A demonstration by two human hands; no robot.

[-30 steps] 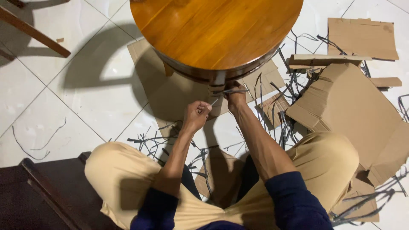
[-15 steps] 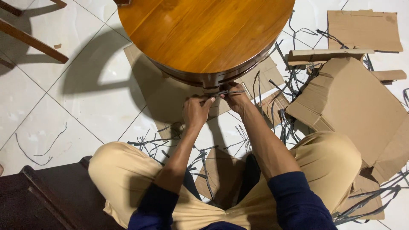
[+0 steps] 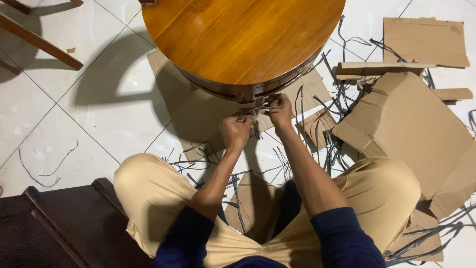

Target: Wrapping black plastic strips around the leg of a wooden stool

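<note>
Pinching a dark strap (image 3: 265,107) at the round wooden table (image 3: 243,39) leg: both hands' fingers, left hand (image 3: 236,130) and right hand (image 3: 280,110), cardboard (image 3: 406,119) beside.

Glossy varnished wood tabletop (image 3: 238,37); matt brown cardboard (image 3: 411,124); shiny floor tiles (image 3: 99,124).

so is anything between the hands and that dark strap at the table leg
Nothing visible does. The left hand and right hand both sit right at the dark strap on the wrapped table leg, fingers closed on it, just under the round wooden table.
</note>
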